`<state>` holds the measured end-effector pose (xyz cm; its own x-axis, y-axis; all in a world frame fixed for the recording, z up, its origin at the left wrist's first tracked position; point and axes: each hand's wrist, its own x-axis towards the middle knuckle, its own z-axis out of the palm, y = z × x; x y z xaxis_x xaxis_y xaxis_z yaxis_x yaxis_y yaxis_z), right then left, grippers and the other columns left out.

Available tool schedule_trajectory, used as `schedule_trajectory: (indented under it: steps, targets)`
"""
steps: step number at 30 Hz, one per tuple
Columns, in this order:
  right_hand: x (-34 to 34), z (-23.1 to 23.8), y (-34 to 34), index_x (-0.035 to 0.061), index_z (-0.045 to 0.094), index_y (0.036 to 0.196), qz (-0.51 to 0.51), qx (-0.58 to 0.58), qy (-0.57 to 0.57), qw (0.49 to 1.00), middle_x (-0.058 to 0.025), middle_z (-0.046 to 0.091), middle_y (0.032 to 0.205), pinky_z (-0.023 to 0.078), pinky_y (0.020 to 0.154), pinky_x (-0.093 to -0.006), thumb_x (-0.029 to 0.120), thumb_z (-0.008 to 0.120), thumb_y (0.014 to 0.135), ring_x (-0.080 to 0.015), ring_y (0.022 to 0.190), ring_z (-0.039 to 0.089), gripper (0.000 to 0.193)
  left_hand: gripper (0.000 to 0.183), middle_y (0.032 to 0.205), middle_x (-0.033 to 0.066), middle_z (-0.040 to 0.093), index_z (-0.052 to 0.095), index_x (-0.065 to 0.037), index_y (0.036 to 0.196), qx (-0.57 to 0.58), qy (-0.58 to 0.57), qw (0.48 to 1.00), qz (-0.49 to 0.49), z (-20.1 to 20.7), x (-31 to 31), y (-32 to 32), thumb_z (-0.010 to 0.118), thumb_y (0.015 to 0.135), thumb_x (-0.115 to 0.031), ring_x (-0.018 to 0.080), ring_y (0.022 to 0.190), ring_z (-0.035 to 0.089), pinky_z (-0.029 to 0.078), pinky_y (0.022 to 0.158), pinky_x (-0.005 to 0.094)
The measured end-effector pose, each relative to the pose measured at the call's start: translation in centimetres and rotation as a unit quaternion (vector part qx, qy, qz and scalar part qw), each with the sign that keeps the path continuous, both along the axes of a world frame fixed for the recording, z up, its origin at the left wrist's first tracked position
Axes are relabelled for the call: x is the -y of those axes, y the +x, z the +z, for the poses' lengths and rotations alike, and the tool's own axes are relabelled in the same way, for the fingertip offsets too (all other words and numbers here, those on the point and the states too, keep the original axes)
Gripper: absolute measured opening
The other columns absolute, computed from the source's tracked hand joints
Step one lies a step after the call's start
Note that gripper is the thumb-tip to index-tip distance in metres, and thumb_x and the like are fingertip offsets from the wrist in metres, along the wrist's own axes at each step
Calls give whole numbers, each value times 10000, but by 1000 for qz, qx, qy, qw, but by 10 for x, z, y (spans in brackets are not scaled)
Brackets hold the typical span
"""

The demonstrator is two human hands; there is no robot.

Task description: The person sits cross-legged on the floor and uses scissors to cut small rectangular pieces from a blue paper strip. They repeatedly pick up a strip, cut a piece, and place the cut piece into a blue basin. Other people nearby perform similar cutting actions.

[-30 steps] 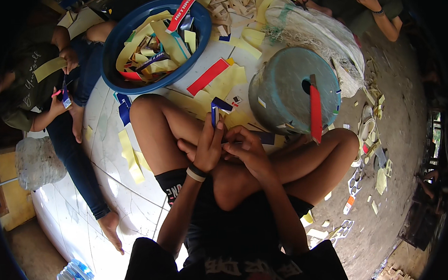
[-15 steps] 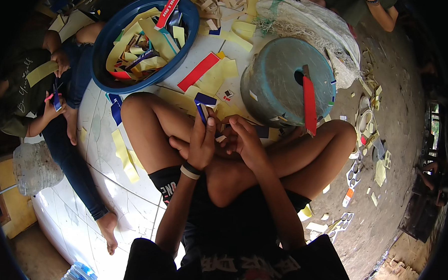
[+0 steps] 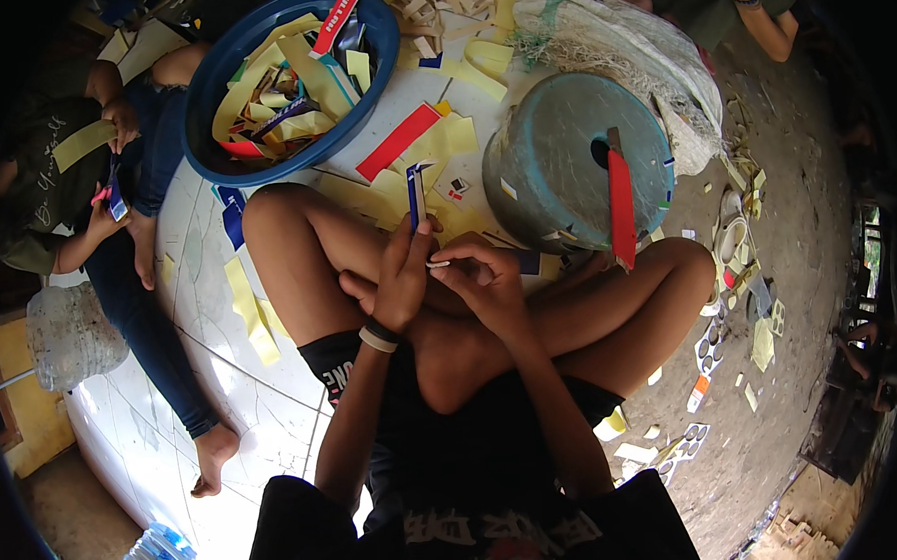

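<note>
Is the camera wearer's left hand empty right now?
No, the left hand holds a blue strip that sticks up above its fingers.

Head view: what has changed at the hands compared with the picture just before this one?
The blue-and-white strip in the left hand has turned nearly edge-on. The right hand, its fingers parted before, now pinches a small white piece. The red strip stayed on the grey drum.

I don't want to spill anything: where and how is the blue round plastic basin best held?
Probably a two-handed grip on the left and right rim of the blue round plastic basin, from the person's side: the rim is bare there, while loose, mostly yellow strips crowd the inside, and opposite holds should keep it level.
</note>
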<state>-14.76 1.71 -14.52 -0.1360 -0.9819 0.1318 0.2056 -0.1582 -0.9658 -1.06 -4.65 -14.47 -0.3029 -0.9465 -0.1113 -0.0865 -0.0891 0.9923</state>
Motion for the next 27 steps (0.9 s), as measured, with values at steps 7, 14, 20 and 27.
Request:
schedule_trajectory:
  steps: [7, 14, 20, 27]
  targets:
    - [-7, 1, -4, -19, 709, 1063, -138, 140, 120, 973, -70, 730, 1016, 557, 800, -266, -27, 771, 934, -115, 904, 682, 143, 603, 633, 24, 557, 623, -15, 764, 105, 43, 989, -92, 6, 2, 0, 459, 1144, -453, 88, 601, 501, 357, 518, 288]
    - [-4, 3, -10, 31, 708, 1056, -151, 241, 143, 948, -9, 685, 907, 472, 649, -237, 73, 763, 973, -68, 765, 601, 107, 359, 793, 49, 646, 665, 17, 922, 90, -64, 993, 26, 6, -7, -9, 539, 1120, -254, 106, 757, 568, 451, 697, 282]
    - [-3, 2, -15, 72, 694, 1028, -108, 312, 172, 928, -2, 686, 901, 479, 678, -249, 151, 713, 1021, -69, 769, 604, 82, 103, 1101, 79, 714, 690, -1, 1076, -50, -94, 994, 19, 4, -6, -4, 656, 1009, -71, 155, 937, 639, 498, 836, 292]
    - [-4, 3, -19, 82, 677, 1027, -108, 354, 172, 913, -11, 681, 918, 492, 699, -259, 166, 718, 1017, -81, 795, 616, 94, 273, 1101, 100, 736, 725, 16, 1092, -64, -139, 984, -93, 12, -7, -4, 840, 844, 3, 183, 1027, 695, 544, 918, 311]
